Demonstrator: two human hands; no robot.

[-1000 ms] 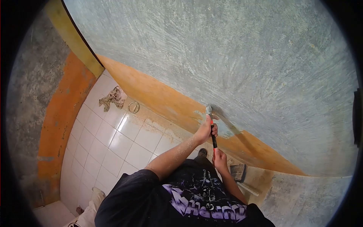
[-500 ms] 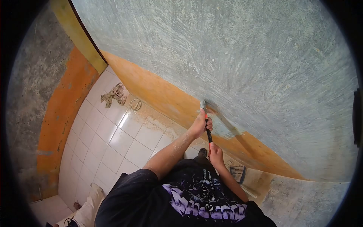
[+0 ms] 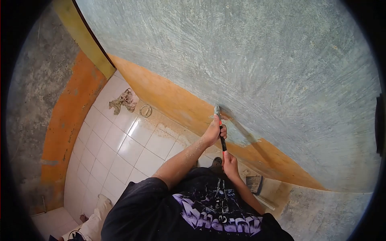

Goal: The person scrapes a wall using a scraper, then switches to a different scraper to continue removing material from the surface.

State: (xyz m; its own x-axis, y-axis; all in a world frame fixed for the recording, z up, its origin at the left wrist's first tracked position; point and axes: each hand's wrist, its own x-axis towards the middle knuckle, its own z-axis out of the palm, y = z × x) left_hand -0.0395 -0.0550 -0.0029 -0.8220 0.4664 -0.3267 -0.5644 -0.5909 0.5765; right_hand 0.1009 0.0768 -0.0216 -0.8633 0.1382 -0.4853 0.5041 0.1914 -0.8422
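Paint in a broad orange band (image 3: 157, 86) covers the lower part of the wall in the head view, the only view. The long-handled tool (image 3: 223, 141), black and red with a greyish head, slants across this band, its head near the band's upper edge. Whether the head presses on the wall or sits just off it, I cannot tell.

Both hands are closed around the handle: the left hand (image 3: 212, 131) just below the head, the right hand (image 3: 230, 164) near the lower end.

As for progress, the big grey surface (image 3: 261, 60) above the tool looks mostly bare and is covered in scratch-like strokes. A pale, ragged patch (image 3: 240, 137) just right of the tool shows orange gone there too, so the band seems only partly stripped. Orange runs on both sides of that patch, the longer stretch reaching left toward the yellow strip (image 3: 85, 36). Across the floor, the far-left wall (image 3: 66, 120) also carries orange.

Left of the tool, dusty debris (image 3: 171, 131) lies along the wall's foot on the tiled floor (image 3: 128, 150), with a crumpled rag (image 3: 128, 100) and a pale ring (image 3: 140, 113) side by side beyond it. Below and right of the tool is a dark slotted object (image 3: 254, 182), unclear in kind.
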